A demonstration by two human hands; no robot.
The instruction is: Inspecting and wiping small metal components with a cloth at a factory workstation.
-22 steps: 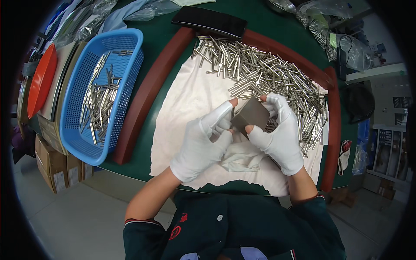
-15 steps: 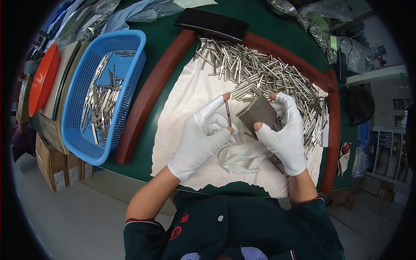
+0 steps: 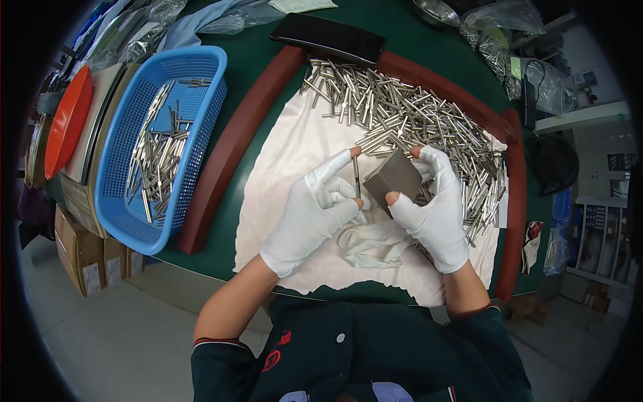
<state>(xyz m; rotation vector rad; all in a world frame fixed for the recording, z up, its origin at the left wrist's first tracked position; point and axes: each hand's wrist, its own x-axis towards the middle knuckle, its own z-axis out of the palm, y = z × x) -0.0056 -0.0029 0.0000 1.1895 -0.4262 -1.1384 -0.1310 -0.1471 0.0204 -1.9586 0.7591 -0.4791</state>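
Both my hands wear white gloves with the thumb and index tips bare. Between the thumb and index finger of my left hand [image 3: 308, 218] a slim metal pin [image 3: 357, 175] is pinched by its ends, standing nearly upright in view. My right hand [image 3: 439, 218] grips a grey, smooth-faced metal block [image 3: 396, 175] between thumb and fingers, tilted, just right of the pin and apart from it. Behind the block spreads a big heap of loose metal pins [image 3: 402, 107]. A crumpled white cloth [image 3: 378, 244] lies below the hands on a pale pink cloth [image 3: 274, 181].
Reddish-brown padded bars [image 3: 231, 151] border the pink cloth on the green table [image 3: 251, 74]. At left stands a blue perforated basket [image 3: 110, 208] holding more pins. A black phone-like slab [image 3: 328, 37] rests on the far bar. Plastic bags [image 3: 509, 20] lie at the far right.
The block in my right hand has turned and shifted slightly left, showing more of its broad face. My left hand, still pinching the pin, has moved a little to the right.
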